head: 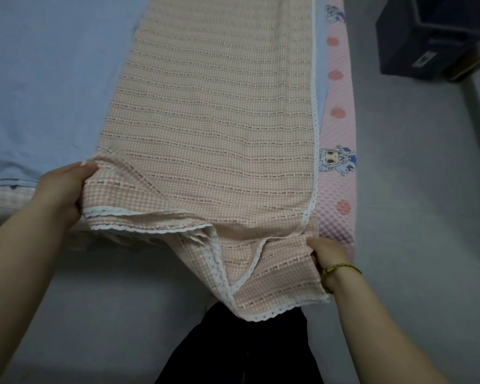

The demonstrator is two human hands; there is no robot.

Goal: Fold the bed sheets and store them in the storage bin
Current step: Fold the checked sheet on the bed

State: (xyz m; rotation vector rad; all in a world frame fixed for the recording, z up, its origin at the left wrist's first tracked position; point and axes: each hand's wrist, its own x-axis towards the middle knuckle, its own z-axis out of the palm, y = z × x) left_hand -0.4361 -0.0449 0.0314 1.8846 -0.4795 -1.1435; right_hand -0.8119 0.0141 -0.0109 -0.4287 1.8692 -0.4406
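Item 1: bed sheet [211, 120]. Peach-pink small check, crossed by rows of tiny dark cross motifs, edged in white lace trim [314, 134]. Doubled into a long strip of at least 2 layers, it runs away from the fingers along the bed. The near end droops over the bed edge between both hands, and its layers part there to show the lace.

Item 2: left hand [64, 192]. Grips the near left corner, thumb on top by the lace, the other fingers curled under and hidden.

Item 3: right hand [330, 260], bracelet [341, 268] at the wrist. Pinches the hanging right edge, thumb above, fingers tucked behind the cloth.

Item 4: blue sheet [45, 79]. Beyond the left fingers, under the strip.

Item 5: storage bin [416, 42]. Dark, on the floor, far beyond the right fingers.
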